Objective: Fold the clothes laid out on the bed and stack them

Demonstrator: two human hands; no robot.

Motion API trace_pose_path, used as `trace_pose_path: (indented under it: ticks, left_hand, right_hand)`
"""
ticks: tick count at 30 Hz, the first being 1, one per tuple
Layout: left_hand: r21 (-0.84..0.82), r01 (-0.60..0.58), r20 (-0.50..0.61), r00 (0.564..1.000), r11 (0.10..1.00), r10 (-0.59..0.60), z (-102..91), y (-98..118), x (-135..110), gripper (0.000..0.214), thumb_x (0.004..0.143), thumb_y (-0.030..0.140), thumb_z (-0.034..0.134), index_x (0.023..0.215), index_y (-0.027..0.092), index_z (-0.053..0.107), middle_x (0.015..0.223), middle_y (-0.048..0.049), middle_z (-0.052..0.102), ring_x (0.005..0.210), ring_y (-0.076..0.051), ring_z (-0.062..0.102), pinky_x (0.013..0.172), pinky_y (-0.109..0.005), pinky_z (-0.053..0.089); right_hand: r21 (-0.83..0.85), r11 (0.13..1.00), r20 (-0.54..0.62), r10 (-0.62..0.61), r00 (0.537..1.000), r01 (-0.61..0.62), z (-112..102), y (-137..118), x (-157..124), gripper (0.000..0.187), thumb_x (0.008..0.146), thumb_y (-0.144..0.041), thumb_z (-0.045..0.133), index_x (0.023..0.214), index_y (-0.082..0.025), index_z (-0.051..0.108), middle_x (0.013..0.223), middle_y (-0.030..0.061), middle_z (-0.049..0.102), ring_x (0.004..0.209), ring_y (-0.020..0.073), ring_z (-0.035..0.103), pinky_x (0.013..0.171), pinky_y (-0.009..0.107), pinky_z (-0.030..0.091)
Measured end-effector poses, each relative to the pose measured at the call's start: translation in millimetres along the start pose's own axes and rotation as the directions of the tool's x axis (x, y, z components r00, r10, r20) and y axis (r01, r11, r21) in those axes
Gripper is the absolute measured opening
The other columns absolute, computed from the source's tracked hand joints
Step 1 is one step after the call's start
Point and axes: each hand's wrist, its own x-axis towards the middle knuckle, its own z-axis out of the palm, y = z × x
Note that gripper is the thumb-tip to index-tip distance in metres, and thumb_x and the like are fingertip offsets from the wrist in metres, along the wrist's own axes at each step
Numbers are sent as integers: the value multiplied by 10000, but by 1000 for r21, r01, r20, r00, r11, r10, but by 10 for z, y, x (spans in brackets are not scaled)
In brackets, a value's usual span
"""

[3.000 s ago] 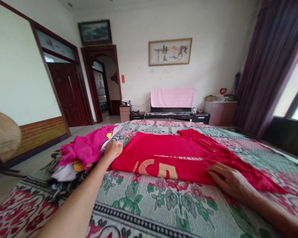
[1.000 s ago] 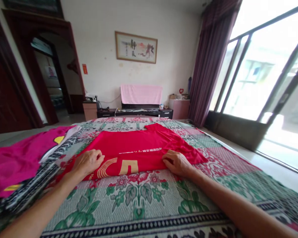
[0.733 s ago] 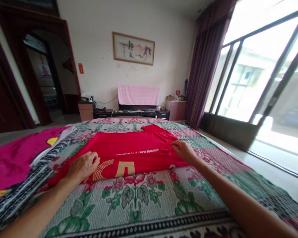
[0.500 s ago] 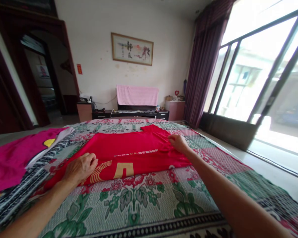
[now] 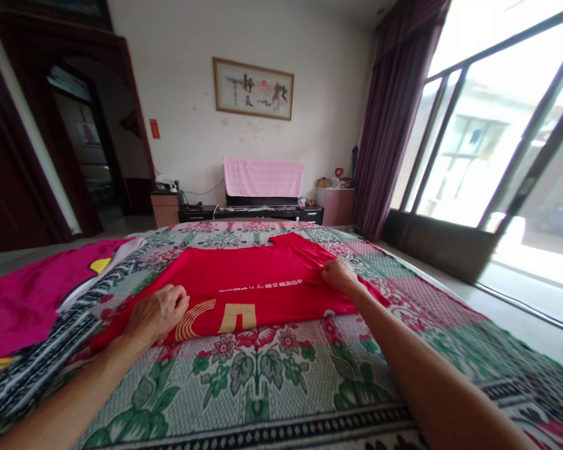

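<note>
A red T-shirt (image 5: 244, 269) with gold and white print lies folded lengthwise on a flower-patterned bedspread (image 5: 258, 387). My left hand (image 5: 162, 309) rests at the shirt's left part, beside the gold curved stripes, its fingers curled into the cloth. Over by the sleeve end, my right hand (image 5: 338, 275) is closed with its fingers pinching red fabric. Small creases run through the shirt near that hand. The near edge of the shirt lies fairly straight across the bedspread.
To the left lie a magenta garment (image 5: 23, 300) with a yellow patch and a black-and-white patterned cloth (image 5: 42, 356). Beyond the bed, a pink towel (image 5: 263, 177) hangs above a low black cabinet (image 5: 194, 215). A dark curtain (image 5: 385, 125) and a glass door stand on the right.
My right hand has come down slightly onto the shirt, and more red fabric now spreads out to the right past my wrist. My left hand stays in place; the view has shifted a little.
</note>
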Motion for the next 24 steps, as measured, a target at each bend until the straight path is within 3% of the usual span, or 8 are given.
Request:
trace_pose_path:
  ticks: [6, 12, 14, 18, 21, 24]
  left_hand:
    - [7, 16, -11, 1000, 1000, -16, -20, 11, -6, 304, 857, 382, 335, 785, 214, 578, 793, -42, 632, 700, -179, 596, 601, -272, 380]
    - [11, 10, -9, 1000, 1000, -10, -26, 11, 1, 292, 851, 375, 345, 775, 213, 575, 776, -40, 633, 701, -173, 591, 595, -264, 375]
    - [20, 5, -10, 1000, 1000, -5, -27, 13, 1, 293, 856, 373, 339, 775, 214, 571, 779, -40, 633, 698, -173, 594, 593, -265, 374]
    - [32, 7, -6, 1000, 999, -7, -31, 16, -1, 294, 859, 368, 334, 781, 214, 572, 784, -45, 635, 701, -182, 604, 593, -273, 373]
    - [33, 10, 1, 1000, 999, -10, -31, 13, -2, 284, 859, 371, 339, 790, 219, 569, 799, -40, 640, 712, -185, 611, 599, -275, 375]
    - [37, 8, 6, 1000, 999, -9, -28, 11, -1, 276, 860, 374, 343, 797, 222, 564, 813, -36, 645, 716, -180, 615, 603, -270, 382]
  right_hand:
    - [-14, 999, -111, -32, 993, 31, -121, -157, 17, 301, 738, -181, 481, 888, -215, 739, 846, 62, 727, 824, 204, 650, 707, 252, 448]
    - [121, 985, -241, -89, 966, 121, 7, -194, 38, 291, 762, -189, 479, 930, -190, 716, 949, 77, 711, 886, 212, 637, 830, 293, 452]
    - [250, 945, -275, -140, 951, 212, 79, -180, 54, 295, 768, -187, 476, 966, -194, 694, 1026, 63, 700, 925, 195, 633, 868, 292, 453]
    - [482, 777, -382, -231, 895, 406, 142, -92, 105, 363, 759, -159, 440, 1056, -178, 649, 1216, 62, 631, 1079, 179, 591, 944, 305, 437]
    - [500, 814, -408, -81, 910, 296, 89, 20, 131, 356, 760, -172, 414, 1004, -162, 673, 1140, 82, 669, 1047, 191, 605, 934, 321, 440]
    - [412, 905, -310, 29, 950, 107, 25, 102, 120, 340, 764, -210, 439, 980, -178, 700, 997, 61, 717, 904, 192, 646, 864, 307, 462]
